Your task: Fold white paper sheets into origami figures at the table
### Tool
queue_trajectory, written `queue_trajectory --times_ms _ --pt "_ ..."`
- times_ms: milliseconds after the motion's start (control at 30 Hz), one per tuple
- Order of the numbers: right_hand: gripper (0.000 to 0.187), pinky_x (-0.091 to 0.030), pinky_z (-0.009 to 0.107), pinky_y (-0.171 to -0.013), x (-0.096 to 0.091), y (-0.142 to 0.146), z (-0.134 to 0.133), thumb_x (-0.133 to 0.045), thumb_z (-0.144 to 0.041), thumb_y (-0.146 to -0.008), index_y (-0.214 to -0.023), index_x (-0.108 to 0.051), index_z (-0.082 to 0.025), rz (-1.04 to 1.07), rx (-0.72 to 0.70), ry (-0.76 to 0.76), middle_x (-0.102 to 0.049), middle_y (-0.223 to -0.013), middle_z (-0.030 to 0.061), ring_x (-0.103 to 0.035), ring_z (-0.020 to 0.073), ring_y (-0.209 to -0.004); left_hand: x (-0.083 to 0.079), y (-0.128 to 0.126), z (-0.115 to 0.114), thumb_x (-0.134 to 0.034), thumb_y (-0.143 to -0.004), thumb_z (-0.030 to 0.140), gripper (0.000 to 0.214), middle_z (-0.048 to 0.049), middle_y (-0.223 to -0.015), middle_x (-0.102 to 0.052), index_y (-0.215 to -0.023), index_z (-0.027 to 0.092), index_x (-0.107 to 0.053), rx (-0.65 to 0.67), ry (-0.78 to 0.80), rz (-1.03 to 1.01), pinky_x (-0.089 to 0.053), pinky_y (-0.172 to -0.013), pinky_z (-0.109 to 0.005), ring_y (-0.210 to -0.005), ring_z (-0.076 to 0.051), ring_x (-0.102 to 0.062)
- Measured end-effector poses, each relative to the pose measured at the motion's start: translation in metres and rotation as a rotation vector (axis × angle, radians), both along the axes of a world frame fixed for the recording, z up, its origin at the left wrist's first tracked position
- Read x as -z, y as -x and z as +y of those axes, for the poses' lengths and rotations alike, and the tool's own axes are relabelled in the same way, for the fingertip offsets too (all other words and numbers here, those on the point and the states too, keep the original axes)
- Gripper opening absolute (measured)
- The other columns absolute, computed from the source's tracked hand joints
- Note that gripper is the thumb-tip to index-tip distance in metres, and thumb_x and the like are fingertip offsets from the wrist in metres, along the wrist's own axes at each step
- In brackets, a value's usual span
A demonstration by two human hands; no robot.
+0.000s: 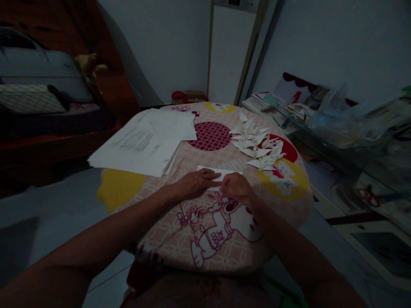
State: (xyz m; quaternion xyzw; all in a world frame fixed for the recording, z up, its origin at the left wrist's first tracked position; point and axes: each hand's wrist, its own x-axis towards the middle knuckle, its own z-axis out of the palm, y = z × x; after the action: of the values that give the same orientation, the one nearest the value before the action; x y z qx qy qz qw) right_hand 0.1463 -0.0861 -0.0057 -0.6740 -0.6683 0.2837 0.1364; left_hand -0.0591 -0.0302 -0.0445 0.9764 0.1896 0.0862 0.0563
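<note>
A narrow white piece of paper [219,171] lies on the cloth-covered table in front of me, partly hidden under both hands. My left hand [197,184] rests flat over its left side, with the fingers stretched out towards the right. Against the right side of the paper, my right hand [236,186] is closed, its fingers curled and pressed onto the sheet. Its fingertips do not show clearly. Several folded paper cranes [257,143] sit in a cluster beyond my right hand. To the far left of my hands is a thick stack of printed sheets [141,143].
The round table's patterned cloth [180,222] shows cartoon figures and coloured circles. At right stands a glass-topped cabinet [353,158] with plastic bags [340,115] and papers [260,102]. A wooden bench [118,94] with a grey bag [41,68] is at left.
</note>
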Motion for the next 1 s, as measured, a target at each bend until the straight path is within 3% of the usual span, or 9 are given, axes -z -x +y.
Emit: queue_trajectory --times_ms 133,300,500,700,800,1000 --pt "0.004 -0.038 0.023 -0.057 0.001 -0.006 -0.002 -0.069 -0.015 -0.067 -0.068 -0.072 -0.017 -0.045 -0.016 0.001 -0.069 -0.064 0.002 -0.06 0.014 -0.06 0.003 0.001 0.001 -0.051 -0.091 0.004 0.058 -0.0056 -0.153 -0.052 -0.142 0.03 -0.058 0.013 -0.013 -0.038 -0.05 -0.104 -0.038 -0.132 -0.023 -0.053" --pt "0.004 -0.036 0.024 -0.055 0.007 -0.037 -0.01 -0.066 -0.013 -0.064 -0.063 -0.069 -0.016 -0.058 -0.002 -0.048 -0.064 -0.058 0.0003 -0.055 0.0131 -0.056 0.006 0.001 0.001 -0.05 -0.091 0.004 0.057 -0.0067 -0.153 -0.053 -0.142 0.029 -0.058 0.004 0.007 -0.054 -0.051 -0.103 -0.04 -0.132 -0.025 -0.053" --pt "0.014 -0.034 0.024 -0.053 -0.001 -0.065 -0.017 -0.064 -0.007 -0.059 -0.052 -0.059 -0.017 -0.065 0.041 -0.051 -0.058 -0.052 -0.0007 -0.051 0.0122 -0.053 0.001 0.0 0.0 -0.047 -0.093 0.004 0.056 -0.0045 -0.154 -0.051 -0.141 0.03 -0.059 -0.012 0.061 -0.058 -0.05 -0.106 -0.04 -0.134 -0.024 -0.051" --pt "0.007 -0.037 0.023 -0.051 0.001 -0.036 -0.004 -0.068 -0.018 -0.07 -0.066 -0.064 -0.018 0.259 0.021 -0.052 -0.058 -0.05 -0.003 -0.053 0.012 -0.047 -0.003 -0.01 -0.004 -0.049 -0.095 0.014 0.044 -0.0118 -0.147 -0.058 -0.137 0.022 -0.063 -0.104 0.148 -0.134 -0.046 -0.11 -0.045 -0.13 -0.025 -0.057" --pt "0.01 -0.037 0.023 -0.052 0.006 -0.021 0.001 -0.071 -0.016 -0.069 -0.062 -0.063 -0.018 0.171 0.012 -0.024 -0.058 -0.049 -0.0029 -0.054 0.0122 -0.048 0.0 -0.02 -0.007 -0.059 -0.092 0.024 0.047 -0.0178 -0.147 -0.056 -0.138 0.016 -0.061 -0.189 0.156 -0.151 -0.044 -0.111 -0.046 -0.129 -0.028 -0.058" --pt "0.014 -0.037 0.024 -0.056 0.003 -0.016 0.0 -0.078 -0.023 -0.067 -0.061 -0.065 -0.019 0.009 0.007 -0.037 -0.064 -0.057 -0.001 -0.057 0.0136 -0.057 -0.001 -0.03 -0.012 -0.068 -0.085 0.035 0.056 -0.0127 -0.151 -0.053 -0.139 0.024 -0.061 -0.328 0.142 -0.097 -0.044 -0.109 -0.048 -0.129 -0.032 -0.056"
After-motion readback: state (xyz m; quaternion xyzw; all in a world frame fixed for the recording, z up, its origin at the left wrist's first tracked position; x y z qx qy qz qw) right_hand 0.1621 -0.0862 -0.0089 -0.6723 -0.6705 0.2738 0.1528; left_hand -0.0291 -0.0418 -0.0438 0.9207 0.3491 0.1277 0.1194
